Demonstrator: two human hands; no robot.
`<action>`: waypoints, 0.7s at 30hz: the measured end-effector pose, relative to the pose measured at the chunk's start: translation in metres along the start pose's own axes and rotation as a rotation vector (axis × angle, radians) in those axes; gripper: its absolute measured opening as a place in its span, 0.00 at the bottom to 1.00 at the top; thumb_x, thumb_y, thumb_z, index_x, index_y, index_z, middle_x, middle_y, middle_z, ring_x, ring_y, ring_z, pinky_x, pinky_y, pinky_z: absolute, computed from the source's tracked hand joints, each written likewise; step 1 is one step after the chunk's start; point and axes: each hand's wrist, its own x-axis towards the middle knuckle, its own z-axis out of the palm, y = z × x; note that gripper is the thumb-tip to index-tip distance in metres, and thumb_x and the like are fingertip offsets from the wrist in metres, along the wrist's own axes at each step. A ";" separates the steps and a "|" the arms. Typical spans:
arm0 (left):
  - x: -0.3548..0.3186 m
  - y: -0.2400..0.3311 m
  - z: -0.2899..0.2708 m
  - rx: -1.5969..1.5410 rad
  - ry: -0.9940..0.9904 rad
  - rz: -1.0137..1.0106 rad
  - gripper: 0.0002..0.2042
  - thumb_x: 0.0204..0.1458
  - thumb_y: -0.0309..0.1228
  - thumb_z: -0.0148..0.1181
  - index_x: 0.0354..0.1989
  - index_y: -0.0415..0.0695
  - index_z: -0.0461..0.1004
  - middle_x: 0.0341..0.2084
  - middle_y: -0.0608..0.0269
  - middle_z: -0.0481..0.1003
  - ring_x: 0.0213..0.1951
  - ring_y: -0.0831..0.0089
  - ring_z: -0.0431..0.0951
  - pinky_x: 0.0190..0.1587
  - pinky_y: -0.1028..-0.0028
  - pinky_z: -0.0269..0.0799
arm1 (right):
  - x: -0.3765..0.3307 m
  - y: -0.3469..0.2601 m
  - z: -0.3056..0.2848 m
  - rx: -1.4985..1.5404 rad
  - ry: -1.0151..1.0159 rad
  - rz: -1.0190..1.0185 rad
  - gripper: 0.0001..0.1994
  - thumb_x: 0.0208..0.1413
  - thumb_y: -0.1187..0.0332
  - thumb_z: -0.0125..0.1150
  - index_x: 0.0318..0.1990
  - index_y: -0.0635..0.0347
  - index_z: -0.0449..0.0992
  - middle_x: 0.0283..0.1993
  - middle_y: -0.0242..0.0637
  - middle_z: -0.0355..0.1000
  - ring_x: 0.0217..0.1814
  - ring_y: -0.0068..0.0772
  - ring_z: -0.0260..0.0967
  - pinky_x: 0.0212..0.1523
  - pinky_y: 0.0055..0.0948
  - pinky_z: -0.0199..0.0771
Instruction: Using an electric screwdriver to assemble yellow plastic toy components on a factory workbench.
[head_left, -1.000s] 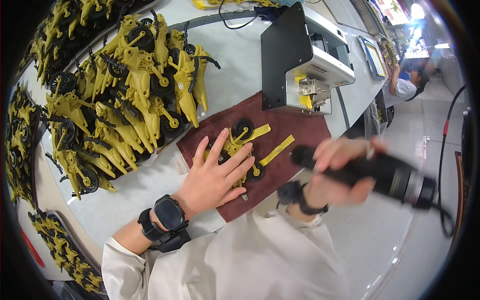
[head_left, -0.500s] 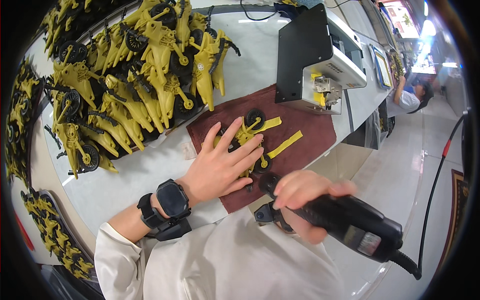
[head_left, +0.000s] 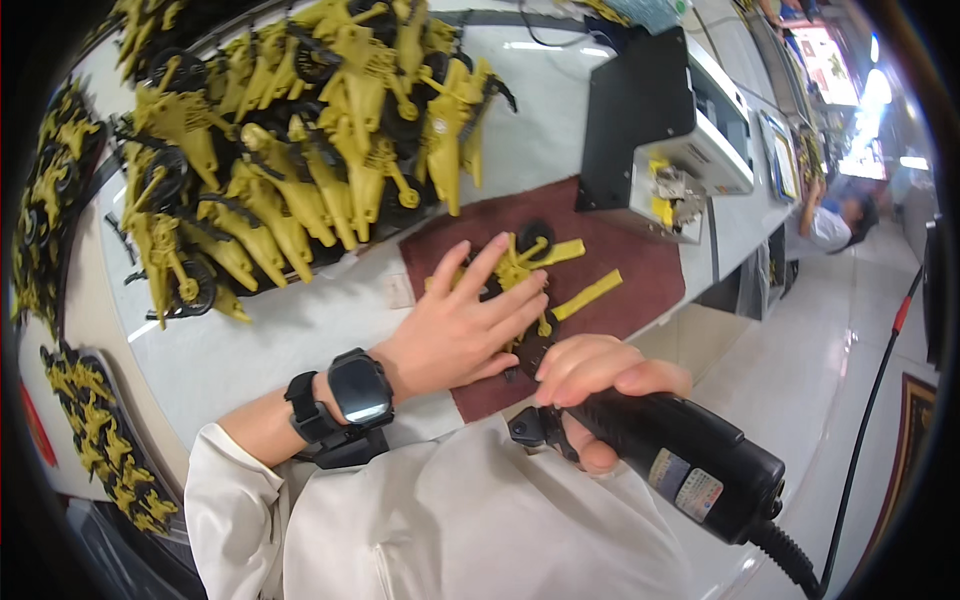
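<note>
My left hand [head_left: 462, 325] lies with fingers spread over a yellow toy motorcycle [head_left: 514, 268] with black wheels, pressing it onto a maroon cloth [head_left: 640, 265]. Much of the toy is hidden under the hand. One yellow strip [head_left: 562, 252] sticks out beside its upper wheel [head_left: 536, 238], and another yellow strip [head_left: 590, 294] extends to its right. Wrapped round a black corded electric screwdriver [head_left: 690, 460] is my right hand [head_left: 605, 375]. The tool's front end points at the toy's lower wheel, close to my left fingers; whether it touches cannot be made out.
A dense pile of yellow toy motorcycles [head_left: 290, 170] fills the table's far left. More lie on a rack [head_left: 105, 440] at the left edge. A black-and-white machine [head_left: 645, 130] stands behind the cloth. Right of the table runs the screwdriver's cable [head_left: 868, 430]. Another person [head_left: 825, 225] sits farther off.
The screwdriver's front end has moved up and left, closer to the toy's lower wheel, now mostly covered. My left hand stays on the toy. The whole view has shifted slightly.
</note>
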 end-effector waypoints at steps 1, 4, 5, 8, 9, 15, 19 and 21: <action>-0.007 0.000 -0.002 -0.008 0.013 -0.027 0.34 0.34 0.42 0.66 0.55 0.51 0.66 0.60 0.67 0.60 0.64 0.47 0.51 0.57 0.44 0.51 | 0.000 0.003 0.000 0.058 -0.022 -0.013 0.29 0.42 0.64 0.71 0.48 0.61 0.60 0.29 0.45 0.71 0.26 0.41 0.71 0.28 0.38 0.73; -0.013 0.011 0.001 -0.108 0.087 -0.028 0.34 0.34 0.42 0.66 0.55 0.51 0.66 0.62 0.64 0.57 0.64 0.45 0.51 0.56 0.44 0.52 | -0.016 -0.007 -0.003 -0.242 0.031 -0.169 0.30 0.51 0.51 0.56 0.53 0.62 0.54 0.28 0.43 0.69 0.24 0.35 0.68 0.24 0.37 0.69; -0.015 0.012 0.006 -0.139 0.130 -0.035 0.33 0.35 0.42 0.66 0.55 0.51 0.66 0.63 0.63 0.55 0.63 0.44 0.51 0.55 0.44 0.53 | -0.039 -0.005 -0.001 -0.243 0.235 -0.221 0.31 0.50 0.49 0.53 0.53 0.62 0.54 0.25 0.41 0.68 0.22 0.34 0.66 0.23 0.36 0.66; -0.007 0.027 0.023 -0.046 0.137 -0.070 0.39 0.31 0.44 0.67 0.55 0.41 0.63 0.63 0.46 0.51 0.62 0.46 0.54 0.56 0.47 0.53 | -0.011 -0.042 0.024 -0.124 0.554 -0.158 0.21 0.57 0.49 0.48 0.46 0.58 0.65 0.24 0.35 0.64 0.18 0.33 0.60 0.20 0.30 0.57; -0.002 0.033 0.019 -0.013 0.125 -0.111 0.40 0.29 0.43 0.67 0.54 0.37 0.63 0.62 0.42 0.52 0.61 0.46 0.55 0.57 0.49 0.52 | -0.010 -0.050 0.014 -0.115 0.569 -0.119 0.24 0.56 0.48 0.47 0.49 0.60 0.62 0.25 0.34 0.64 0.17 0.32 0.58 0.21 0.32 0.55; -0.011 0.019 -0.004 0.081 0.242 0.059 0.33 0.19 0.45 0.65 0.38 0.37 0.72 0.46 0.43 0.66 0.50 0.50 0.65 0.56 0.50 0.50 | 0.026 -0.043 -0.021 0.178 0.739 -0.074 0.24 0.52 0.46 0.51 0.38 0.63 0.67 0.20 0.34 0.61 0.15 0.30 0.56 0.18 0.28 0.57; -0.155 0.046 -0.152 0.124 0.577 -0.304 0.28 0.37 0.40 0.61 0.49 0.42 0.66 0.52 0.44 0.63 0.53 0.50 0.64 0.52 0.53 0.57 | 0.035 -0.035 -0.032 0.117 0.735 -0.107 0.23 0.53 0.47 0.51 0.36 0.63 0.68 0.20 0.34 0.62 0.16 0.31 0.57 0.19 0.30 0.58; -0.253 0.093 -0.172 0.227 0.900 -0.854 0.32 0.33 0.27 0.62 0.53 0.40 0.63 0.57 0.48 0.61 0.58 0.56 0.62 0.58 0.61 0.56 | 0.035 -0.030 -0.032 0.168 0.736 -0.094 0.21 0.53 0.49 0.51 0.36 0.61 0.69 0.20 0.35 0.63 0.16 0.32 0.58 0.19 0.30 0.59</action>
